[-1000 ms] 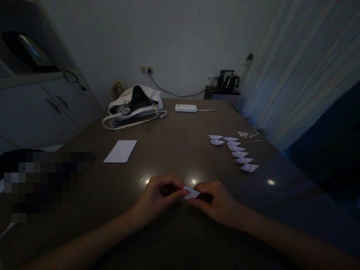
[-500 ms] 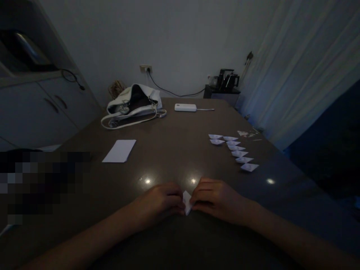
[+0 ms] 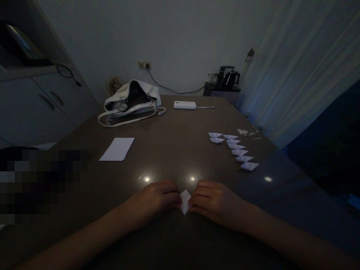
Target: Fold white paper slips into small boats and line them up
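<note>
Between my two hands is a small folded piece of white paper [image 3: 185,202], diamond-shaped, near the front of the table. My left hand [image 3: 161,197] pinches its left corner with curled fingers. On the opposite corner, my right hand [image 3: 212,202] has thumb and fingers closed. The fingertips partly cover both side edges of the paper. Several small folded paper boats [image 3: 238,152] stand in a staggered line to the right. A stack of white paper sheets [image 3: 117,149] lies on the left side.
A white handbag [image 3: 135,101] and a white power bank [image 3: 185,105] with a short cable lie toward the back of the brown table [image 3: 174,150]. Paper scraps [image 3: 247,132] are near the right edge. A black kettle [image 3: 231,78] stands beyond the table.
My hands have drawn slightly apart, and more of the folded paper shows between them. The whole view has shifted a little. The boats and sheet stack stay in place.
</note>
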`<act>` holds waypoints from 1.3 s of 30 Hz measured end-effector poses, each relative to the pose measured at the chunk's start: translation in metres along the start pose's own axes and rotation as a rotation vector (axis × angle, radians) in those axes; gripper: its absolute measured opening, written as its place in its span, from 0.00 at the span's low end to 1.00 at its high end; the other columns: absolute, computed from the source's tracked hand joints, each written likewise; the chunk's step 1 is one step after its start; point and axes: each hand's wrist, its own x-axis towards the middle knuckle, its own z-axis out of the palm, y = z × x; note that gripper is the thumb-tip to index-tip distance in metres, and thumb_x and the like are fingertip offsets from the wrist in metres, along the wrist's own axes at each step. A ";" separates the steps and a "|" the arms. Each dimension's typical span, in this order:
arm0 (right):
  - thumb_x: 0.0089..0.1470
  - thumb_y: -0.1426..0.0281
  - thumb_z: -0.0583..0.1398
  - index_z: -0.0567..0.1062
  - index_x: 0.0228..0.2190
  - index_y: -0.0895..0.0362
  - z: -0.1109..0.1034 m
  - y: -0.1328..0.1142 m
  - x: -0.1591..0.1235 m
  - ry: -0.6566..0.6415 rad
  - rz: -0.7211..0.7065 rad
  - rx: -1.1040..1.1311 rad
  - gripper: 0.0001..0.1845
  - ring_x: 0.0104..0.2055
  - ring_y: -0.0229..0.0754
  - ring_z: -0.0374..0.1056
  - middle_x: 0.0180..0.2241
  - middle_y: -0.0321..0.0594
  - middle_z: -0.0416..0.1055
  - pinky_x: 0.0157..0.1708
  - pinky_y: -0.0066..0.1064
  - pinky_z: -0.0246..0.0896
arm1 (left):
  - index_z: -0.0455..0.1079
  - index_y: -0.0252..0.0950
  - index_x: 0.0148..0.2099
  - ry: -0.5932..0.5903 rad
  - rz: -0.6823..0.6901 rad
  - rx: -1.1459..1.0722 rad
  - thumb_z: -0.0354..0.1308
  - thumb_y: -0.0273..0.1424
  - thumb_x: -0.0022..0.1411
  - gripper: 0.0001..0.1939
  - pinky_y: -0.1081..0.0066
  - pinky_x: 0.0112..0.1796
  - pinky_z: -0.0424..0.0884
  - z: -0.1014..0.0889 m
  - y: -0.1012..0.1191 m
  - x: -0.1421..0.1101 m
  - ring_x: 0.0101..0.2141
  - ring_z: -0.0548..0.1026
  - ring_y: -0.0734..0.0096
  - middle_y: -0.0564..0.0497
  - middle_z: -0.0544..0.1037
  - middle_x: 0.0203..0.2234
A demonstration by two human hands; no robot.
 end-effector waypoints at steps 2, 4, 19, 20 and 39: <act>0.60 0.70 0.56 0.77 0.31 0.59 0.000 -0.001 0.000 0.003 0.006 0.007 0.11 0.31 0.39 0.65 0.28 0.40 0.73 0.30 0.30 0.59 | 0.73 0.33 0.38 0.002 -0.004 0.017 0.52 0.28 0.66 0.09 0.73 0.33 0.68 0.001 0.001 -0.001 0.34 0.73 0.68 0.47 0.75 0.35; 0.60 0.71 0.55 0.77 0.30 0.59 0.001 -0.001 0.000 0.001 0.008 0.007 0.11 0.30 0.39 0.64 0.27 0.40 0.72 0.30 0.30 0.59 | 0.73 0.33 0.38 0.002 -0.025 0.020 0.52 0.27 0.66 0.08 0.73 0.33 0.68 0.002 0.002 -0.002 0.33 0.73 0.68 0.46 0.75 0.35; 0.58 0.71 0.57 0.76 0.32 0.60 0.006 -0.001 -0.001 0.032 0.177 0.102 0.08 0.33 0.41 0.65 0.31 0.43 0.72 0.34 0.31 0.62 | 0.68 0.34 0.37 0.111 -0.224 -0.081 0.53 0.30 0.65 0.06 0.69 0.33 0.68 0.017 -0.004 -0.002 0.33 0.70 0.66 0.48 0.72 0.32; 0.58 0.71 0.57 0.76 0.32 0.60 0.006 0.001 -0.001 0.038 0.198 0.107 0.08 0.34 0.41 0.65 0.31 0.43 0.72 0.34 0.31 0.62 | 0.68 0.33 0.37 0.116 -0.230 -0.080 0.53 0.31 0.65 0.07 0.69 0.33 0.68 0.017 -0.004 -0.001 0.34 0.70 0.66 0.48 0.72 0.32; 0.55 0.76 0.60 0.75 0.32 0.60 -0.006 0.045 0.026 -0.001 0.316 0.211 0.04 0.35 0.38 0.66 0.34 0.41 0.70 0.35 0.28 0.60 | 0.73 0.32 0.35 0.061 -0.326 -0.172 0.58 0.32 0.61 0.07 0.73 0.30 0.64 -0.014 -0.042 0.039 0.29 0.71 0.70 0.50 0.73 0.28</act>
